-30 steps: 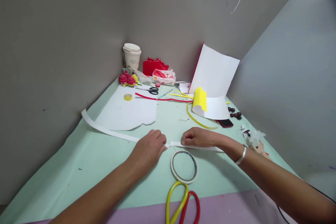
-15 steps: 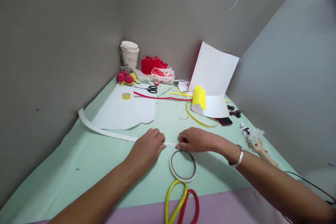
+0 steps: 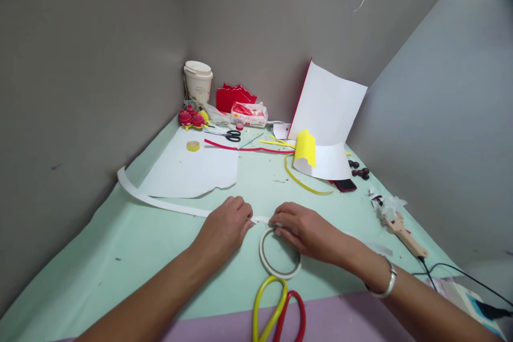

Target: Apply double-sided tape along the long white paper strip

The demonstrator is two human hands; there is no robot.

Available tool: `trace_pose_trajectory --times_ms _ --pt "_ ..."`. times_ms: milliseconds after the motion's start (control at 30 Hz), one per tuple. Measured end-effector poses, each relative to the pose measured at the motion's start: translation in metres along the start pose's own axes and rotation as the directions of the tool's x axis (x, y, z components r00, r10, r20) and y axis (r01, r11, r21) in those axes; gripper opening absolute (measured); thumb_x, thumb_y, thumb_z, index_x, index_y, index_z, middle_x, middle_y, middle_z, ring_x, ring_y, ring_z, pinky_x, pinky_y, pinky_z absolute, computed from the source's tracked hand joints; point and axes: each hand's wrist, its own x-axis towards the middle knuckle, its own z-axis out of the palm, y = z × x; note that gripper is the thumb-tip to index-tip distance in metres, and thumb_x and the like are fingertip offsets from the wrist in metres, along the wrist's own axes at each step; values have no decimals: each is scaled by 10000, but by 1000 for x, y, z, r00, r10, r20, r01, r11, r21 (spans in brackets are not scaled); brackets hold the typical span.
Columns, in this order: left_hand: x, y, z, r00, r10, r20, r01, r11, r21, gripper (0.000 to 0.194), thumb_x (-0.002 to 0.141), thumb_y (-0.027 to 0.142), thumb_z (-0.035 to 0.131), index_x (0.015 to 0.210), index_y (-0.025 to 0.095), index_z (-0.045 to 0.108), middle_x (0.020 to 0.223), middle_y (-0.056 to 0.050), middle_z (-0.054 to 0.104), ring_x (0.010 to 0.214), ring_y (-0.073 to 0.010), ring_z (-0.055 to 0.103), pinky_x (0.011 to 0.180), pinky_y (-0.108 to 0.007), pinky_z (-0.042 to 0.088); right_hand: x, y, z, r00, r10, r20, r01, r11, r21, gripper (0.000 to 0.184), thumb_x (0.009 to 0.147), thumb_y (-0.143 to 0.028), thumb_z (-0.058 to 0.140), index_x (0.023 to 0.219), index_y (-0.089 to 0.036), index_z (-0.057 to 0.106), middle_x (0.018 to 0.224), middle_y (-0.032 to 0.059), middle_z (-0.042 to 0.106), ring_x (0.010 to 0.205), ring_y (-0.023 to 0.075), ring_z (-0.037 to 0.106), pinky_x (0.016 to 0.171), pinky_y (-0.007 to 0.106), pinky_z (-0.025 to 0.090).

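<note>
A long white paper strip [image 3: 166,204] curves over the table from the left to my left hand [image 3: 227,224]. That hand is closed, pressing the strip down near its end. Between my hands a short white piece shows, and I cannot tell whether it is tape or more of the strip. My right hand [image 3: 306,230] has its fingers bent together on this piece. Just below the right fingers lies a roll of white tape [image 3: 262,256]. Scissors with one yellow and one red handle [image 3: 256,304] sit closest to me, their blades out of view.
A large white sheet [image 3: 192,171] lies left, bearing black-handled scissors [image 3: 233,136] and a yellow tape roll [image 3: 193,146]. A folded white card [image 3: 328,101] stands behind yellow paper [image 3: 305,148]. A cup [image 3: 198,83] is at the back. A glue gun [image 3: 404,235] with a cord lies right.
My right hand has turned and its wrist has come lower and nearer to me, with the fingers now lying over the white piece. My left hand stays on the strip.
</note>
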Motion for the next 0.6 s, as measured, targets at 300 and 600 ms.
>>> trace_pose_trajectory --times_ms 300,600 --pt "-1 -2 3 999 13 -31 -13 1000 -1 71 905 174 517 838 197 528 874 -11 550 846 -185 487 692 -299 376 -5 -5 15 994 69 -84 -64 996 55 283 890 -194 551 1165 -200 615 1095 88 618 1017 209 555 901 341 488" --pt "1 -2 4 999 19 -35 -19 1000 11 76 910 168 511 843 187 540 873 -13 541 843 -183 486 710 -301 386 -6 -7 28 979 72 -188 -59 995 77 260 861 -160 561 1114 -179 617 1083 93 613 999 212 548 892 352 490"
